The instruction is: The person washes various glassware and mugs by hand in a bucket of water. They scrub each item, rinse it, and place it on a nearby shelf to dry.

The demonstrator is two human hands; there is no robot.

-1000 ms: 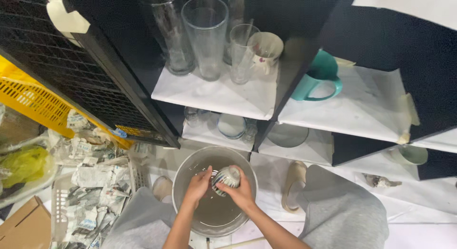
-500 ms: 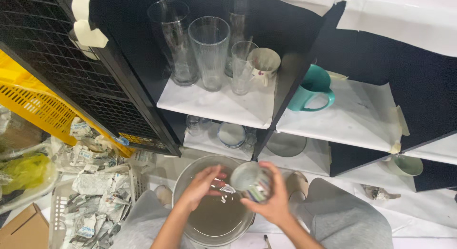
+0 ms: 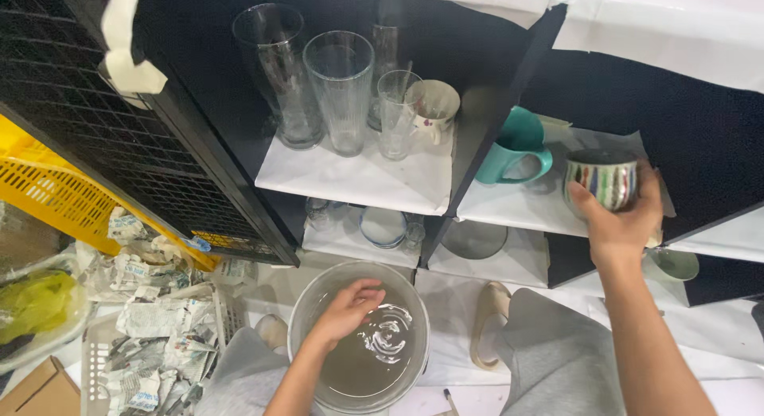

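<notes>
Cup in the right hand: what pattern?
Pale cup with vertical multicoloured stripes, held by the right hand on the shelf paper; head view.

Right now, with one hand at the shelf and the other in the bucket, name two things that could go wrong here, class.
1. The right hand holds the striped cup at the shelf, close to the teal mug; a wet grip might let it slip or knock the mug.
2. The left hand is dipped in the bucket of water, which sits between the knees; a sudden shift could splash or tip it.
</notes>
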